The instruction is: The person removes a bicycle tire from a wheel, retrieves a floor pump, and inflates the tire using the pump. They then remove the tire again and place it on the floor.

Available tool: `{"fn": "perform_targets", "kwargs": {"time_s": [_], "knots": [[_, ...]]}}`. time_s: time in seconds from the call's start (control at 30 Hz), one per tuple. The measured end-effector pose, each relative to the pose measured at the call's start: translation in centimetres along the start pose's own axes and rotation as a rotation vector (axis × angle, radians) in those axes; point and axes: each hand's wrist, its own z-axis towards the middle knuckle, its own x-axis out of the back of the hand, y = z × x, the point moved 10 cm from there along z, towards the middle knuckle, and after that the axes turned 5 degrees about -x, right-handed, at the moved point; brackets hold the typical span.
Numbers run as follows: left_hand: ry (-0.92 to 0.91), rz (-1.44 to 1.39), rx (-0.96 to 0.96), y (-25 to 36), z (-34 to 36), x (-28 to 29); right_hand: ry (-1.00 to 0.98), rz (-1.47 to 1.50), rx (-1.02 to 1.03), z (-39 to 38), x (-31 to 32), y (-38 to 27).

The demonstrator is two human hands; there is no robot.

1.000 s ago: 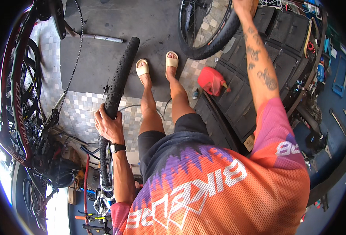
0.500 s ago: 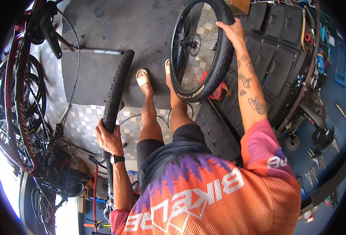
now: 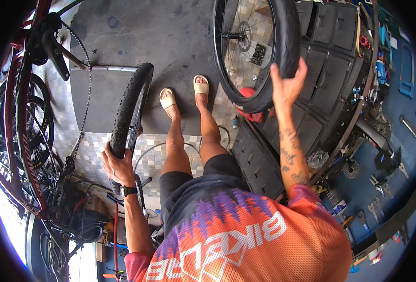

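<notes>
On the left, my left hand (image 3: 118, 165) is closed round the knobby tyre of a bicycle wheel (image 3: 131, 105), which stands upright and is seen nearly edge-on. A second bicycle wheel (image 3: 288, 35), with black rim, spokes and a disc rotor, is up at the right, its tread smeared by motion. At that wheel's lower right edge is my right hand (image 3: 287, 87), open, thumb and fingers spread. The thumb overlaps the tyre; whether it touches is unclear.
Dark drawer cabinets (image 3: 332, 77) line the right, beside a blue tool board (image 3: 405, 136) with wrenches. A dark red bicycle frame (image 3: 17, 127) with hanging chain is at left. A dark mat (image 3: 179, 51) covers tiled floor. Behind the right wheel are a red object (image 3: 251, 109) and a small tray (image 3: 259, 54).
My right hand has opened from its grip on the right wheel's tyre and moved lower. That wheel has shifted right and its tread now blurs. The left wheel and hand have moved slightly left and down.
</notes>
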Motion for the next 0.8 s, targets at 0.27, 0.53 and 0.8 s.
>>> {"fn": "perform_targets", "kwargs": {"time_s": [0.27, 0.53, 0.8], "knots": [[-0.030, -0.027, 0.030, -0.2, 0.1, -0.6, -0.132, -0.275, -0.374, -12.8, -3.0, 14.3], [-0.002, 0.000, 0.014, 0.2, -0.6, -0.8, -0.079, -0.029, -0.303, -5.7, -4.2, 9.3], [-0.006, 0.008, 0.012, 1.1, -0.9, -1.0, -0.129, -0.219, -0.108, 12.8, -13.9, 1.3]]}}
